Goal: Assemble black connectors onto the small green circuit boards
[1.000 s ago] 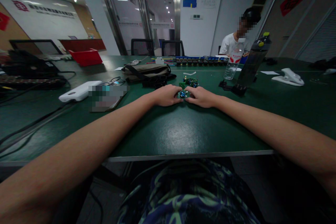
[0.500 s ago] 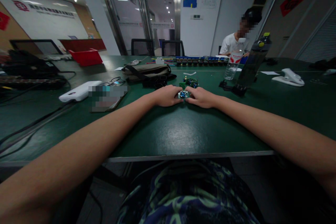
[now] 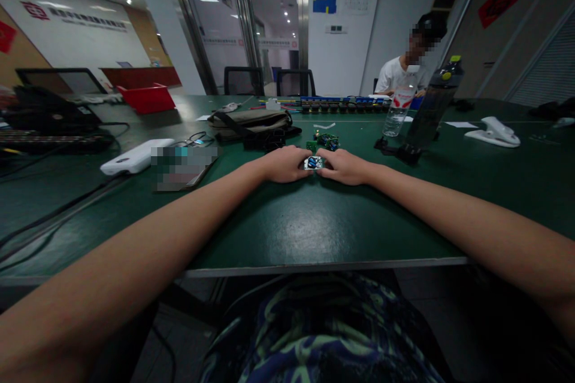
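Between my two hands is a small circuit board (image 3: 313, 163) with blue and white parts on its upper face. My left hand (image 3: 286, 164) pinches its left end, thumb on the near side. My right hand (image 3: 345, 167) grips the right end in the same way, fingers curled at the far side. Just beyond my fingers, more green circuit boards (image 3: 327, 141) lie in a small cluster on the dark green table (image 3: 291, 227).
Left of my hands are a grey-brown bag (image 3: 251, 124), a blurred-out flat item (image 3: 186, 169) and a white box-like device (image 3: 137, 155). A clear water bottle (image 3: 399, 109) and a dark bottle (image 3: 433, 111) stand to the right. Across the table sits another person (image 3: 395, 75).
The small circuit board has tilted slightly between my fingers, so its white and blue face shows a little more. Both hands stay in nearly the same place.
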Available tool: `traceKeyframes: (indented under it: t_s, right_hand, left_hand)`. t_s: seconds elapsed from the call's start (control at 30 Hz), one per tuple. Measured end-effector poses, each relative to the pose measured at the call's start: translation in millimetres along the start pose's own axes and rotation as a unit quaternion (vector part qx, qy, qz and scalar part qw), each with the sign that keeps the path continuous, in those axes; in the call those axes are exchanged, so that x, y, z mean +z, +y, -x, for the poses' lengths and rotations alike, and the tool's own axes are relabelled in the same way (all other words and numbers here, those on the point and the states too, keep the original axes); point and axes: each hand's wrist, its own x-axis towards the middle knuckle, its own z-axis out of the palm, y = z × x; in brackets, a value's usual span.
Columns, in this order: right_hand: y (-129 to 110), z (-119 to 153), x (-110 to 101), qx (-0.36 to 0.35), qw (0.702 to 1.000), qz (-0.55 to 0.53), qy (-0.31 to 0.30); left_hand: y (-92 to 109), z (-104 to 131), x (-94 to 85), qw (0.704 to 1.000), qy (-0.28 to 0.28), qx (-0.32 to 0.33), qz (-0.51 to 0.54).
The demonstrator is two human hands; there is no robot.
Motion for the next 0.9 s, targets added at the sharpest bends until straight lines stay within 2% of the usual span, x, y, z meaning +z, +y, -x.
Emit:
traceKeyframes:
  t_s: [0.9]
  right_hand:
    - [-0.4, 0.1, -1.4, -0.007, 1.0, 0.027, -0.003]
  left_hand:
    - [1.3, -0.5, -2.0, 0.999, -0.023, -0.005, -0.03]
